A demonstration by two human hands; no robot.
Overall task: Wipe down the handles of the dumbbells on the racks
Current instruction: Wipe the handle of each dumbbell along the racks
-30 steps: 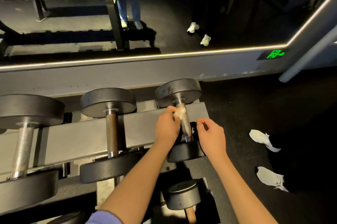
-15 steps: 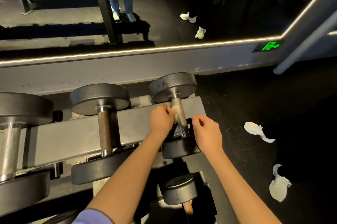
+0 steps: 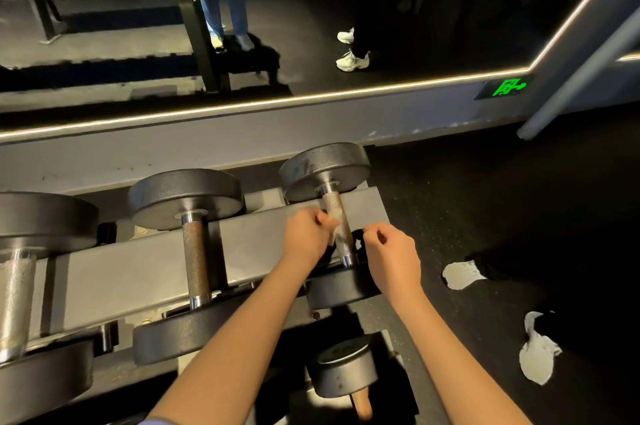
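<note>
The rightmost dumbbell [image 3: 325,168] lies on the grey rack [image 3: 138,265], its knurled metal handle [image 3: 341,234] running toward me. My left hand [image 3: 306,237] is closed on a small pale wipe [image 3: 331,216] pressed against the handle's left side. My right hand [image 3: 391,258] sits just right of the handle with fingers curled; whether it pinches the wipe's other end is hidden. A second dumbbell [image 3: 194,244] and a larger third one [image 3: 20,286] lie to the left.
A smaller dumbbell [image 3: 343,369] sits on the lower tier below my arms. My white shoes [image 3: 462,274] stand on the dark floor at right. A mirror with a lit strip [image 3: 311,99] runs behind the rack, reflecting another rack and people's legs.
The wipe in my left hand has slid a little along the handle. The view has shifted slightly and my feet have moved on the floor.
</note>
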